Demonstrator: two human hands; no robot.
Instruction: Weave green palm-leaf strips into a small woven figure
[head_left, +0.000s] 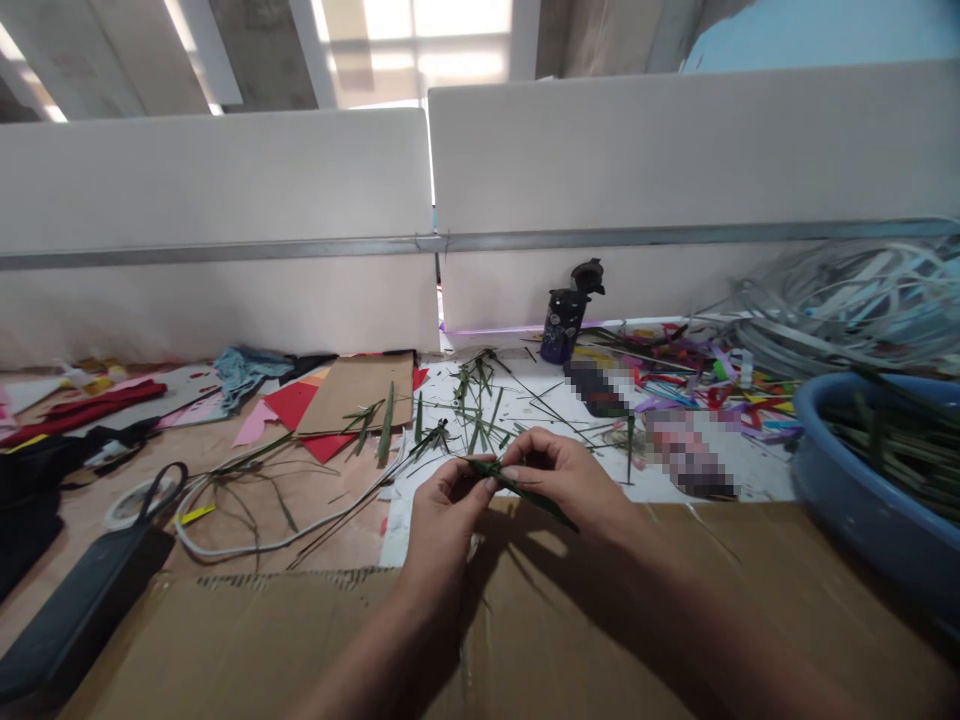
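Both hands meet over the near cardboard sheet (720, 580), pinching green leaf strips (540, 502) between thumbs and fingers. My left hand (448, 505) grips the strips' left end, with its fingers closed. Close beside it, my right hand (566, 475) is closed on the same strips, and one long leaf points down to the right beneath it. The exact fold or knot between the fingertips is too small to make out. Loose green leaf strips (386, 425) and thin stems lie just beyond the hands on the white surface (442, 385).
At the right stands a blue basin (814, 430) full of leaf strips, with coiled pale strapping (840, 300) behind it. A dark bottle (562, 325) has its lid up. Left lie a black pouch-like case (82, 610), a white cable (247, 550) and brown cardboard (360, 395). White panels (225, 190) close the back.
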